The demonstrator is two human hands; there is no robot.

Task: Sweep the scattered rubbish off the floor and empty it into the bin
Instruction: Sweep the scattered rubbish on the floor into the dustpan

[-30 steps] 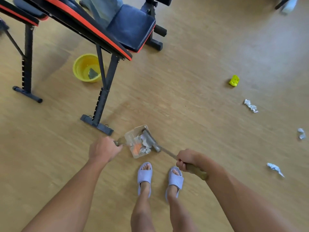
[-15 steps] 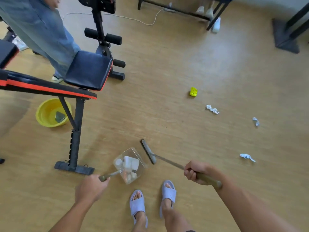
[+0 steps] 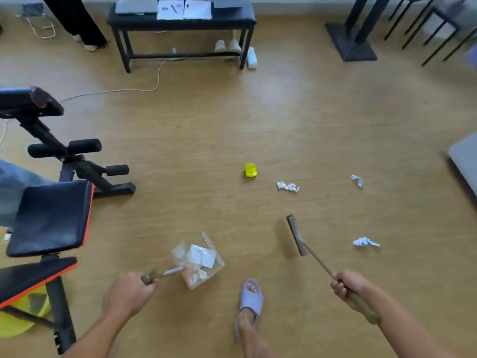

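Observation:
My left hand (image 3: pixel 129 295) grips the handle of a clear dustpan (image 3: pixel 198 262) that holds crumpled paper and an orange scrap. My right hand (image 3: pixel 348 285) grips the wooden handle of a small broom; its grey head (image 3: pixel 296 235) hovers just above the floor, well right of the dustpan. Rubbish lies ahead on the wooden floor: a yellow piece (image 3: pixel 251 170), a white paper wad (image 3: pixel 287 187), a smaller wad (image 3: pixel 357 180) further right, and a bluish-white wad (image 3: pixel 365 242) right of the broom head. The yellow bin (image 3: pixel 18 319) sits at the lower left, partly hidden under the bench.
A black and orange exercise bench (image 3: pixel 49 218) fills the left side. A black low table (image 3: pixel 180 21) with papers stands at the back, a cable (image 3: pixel 116 90) trailing from it. A black post base (image 3: pixel 353 45) and chair legs stand back right. My slippered foot (image 3: pixel 250 298) is between my hands.
My view has swung up and to the right, away from the bench. The broom head has left the dustpan and moved right, toward the scattered paper. The dustpan stays in my left hand.

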